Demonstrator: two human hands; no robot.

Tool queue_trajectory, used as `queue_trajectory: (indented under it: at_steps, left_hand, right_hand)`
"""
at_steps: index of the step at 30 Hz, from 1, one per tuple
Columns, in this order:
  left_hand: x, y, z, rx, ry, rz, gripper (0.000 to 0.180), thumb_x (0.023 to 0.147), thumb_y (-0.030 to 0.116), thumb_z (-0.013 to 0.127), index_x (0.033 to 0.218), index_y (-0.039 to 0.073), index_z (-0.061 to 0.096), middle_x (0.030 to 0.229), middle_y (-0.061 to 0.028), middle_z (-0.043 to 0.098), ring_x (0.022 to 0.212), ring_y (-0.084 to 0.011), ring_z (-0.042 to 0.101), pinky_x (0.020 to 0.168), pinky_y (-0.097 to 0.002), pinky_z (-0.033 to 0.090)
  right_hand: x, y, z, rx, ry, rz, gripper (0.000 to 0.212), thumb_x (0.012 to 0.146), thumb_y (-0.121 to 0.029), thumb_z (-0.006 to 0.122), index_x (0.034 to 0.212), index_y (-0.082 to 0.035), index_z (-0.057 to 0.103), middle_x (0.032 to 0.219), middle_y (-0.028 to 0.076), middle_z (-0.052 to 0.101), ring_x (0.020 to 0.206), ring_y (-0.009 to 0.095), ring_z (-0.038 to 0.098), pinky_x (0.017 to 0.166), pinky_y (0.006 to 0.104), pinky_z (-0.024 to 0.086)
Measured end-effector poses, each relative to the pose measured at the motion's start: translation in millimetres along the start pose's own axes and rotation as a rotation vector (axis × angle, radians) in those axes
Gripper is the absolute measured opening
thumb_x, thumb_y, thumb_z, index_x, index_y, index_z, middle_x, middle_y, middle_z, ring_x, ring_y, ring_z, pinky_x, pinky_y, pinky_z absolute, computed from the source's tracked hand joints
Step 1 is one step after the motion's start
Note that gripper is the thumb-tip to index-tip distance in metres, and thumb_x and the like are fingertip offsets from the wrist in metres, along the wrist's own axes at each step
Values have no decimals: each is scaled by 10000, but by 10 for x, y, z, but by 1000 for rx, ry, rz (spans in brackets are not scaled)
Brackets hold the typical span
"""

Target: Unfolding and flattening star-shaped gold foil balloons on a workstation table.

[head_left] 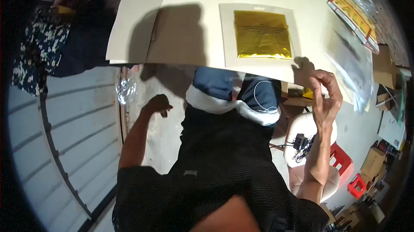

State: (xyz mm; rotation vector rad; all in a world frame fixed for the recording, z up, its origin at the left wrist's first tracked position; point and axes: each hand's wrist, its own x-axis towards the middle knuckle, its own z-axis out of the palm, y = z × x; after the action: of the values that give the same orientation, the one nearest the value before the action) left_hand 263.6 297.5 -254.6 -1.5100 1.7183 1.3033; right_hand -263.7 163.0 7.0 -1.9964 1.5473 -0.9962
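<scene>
**Hands below the edge of a white work table**

Pale flooring and grey ribbed panels fill the lower field, where we look down our own black top. Our left hand hangs beside the body with its fingers curled into a loose fist; we see nothing in it. Just beyond it lies crumpled clear film. Our right hand is raised near the table's near edge, fingers bent and partly apart, thumb towards them; we cannot tell whether it pinches anything. Under that arm stand a white stool carrying black cables and a red stool. Farther out, the white table bears a white card sheet with a gold foil square lying flat on it, well apart from both hands. Clear plastic bags drape over the table's right side.
</scene>
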Motion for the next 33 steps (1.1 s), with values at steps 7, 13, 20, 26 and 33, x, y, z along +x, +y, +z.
queue_trajectory:
  at_steps: [7,13,20,26,33]
  left_hand:
    - [-806,1118,-681,497,955,324,329,844,284,697,995,-8,713,1052,-191,723,937,-396,694,860,-494,545]
    - [-1247,1737,-1094,-26,434,-31,240,859,235,666,686,70,689,730,-186,686,822,-386,696,774,-509,544]
    - [-1528,2214,-1334,55,795,215,277,868,295,745,868,73,580,707,-118,679,654,-353,681,596,-501,517]
    - [-1151,2719,-1455,128,1394,683,632,748,346,857,1231,42,585,1336,-172,603,1228,-363,601,1001,-511,483]
    - [-726,2972,-1598,202,1042,768,948,675,260,889,1468,-7,445,1577,-202,389,1474,-402,346,1230,-527,255]
  right_hand:
    - [46,100,67,-190,-55,-253,261,843,-9,766,1093,-2,693,1133,149,703,1086,325,652,971,409,503]
    - [114,225,73,-252,-46,-304,293,826,80,699,1100,-22,716,1138,145,704,1098,335,650,1051,460,489]
    - [137,320,-38,-318,-140,-463,396,638,147,616,957,-36,765,1187,142,695,1109,358,658,1073,526,492]
    - [179,325,-31,-241,-136,-537,375,691,31,717,1055,-59,735,1213,145,688,1127,378,653,1066,546,490]
    - [181,264,29,-260,-163,-494,312,810,-133,801,1095,-47,708,1138,127,706,1082,349,664,1059,547,491]
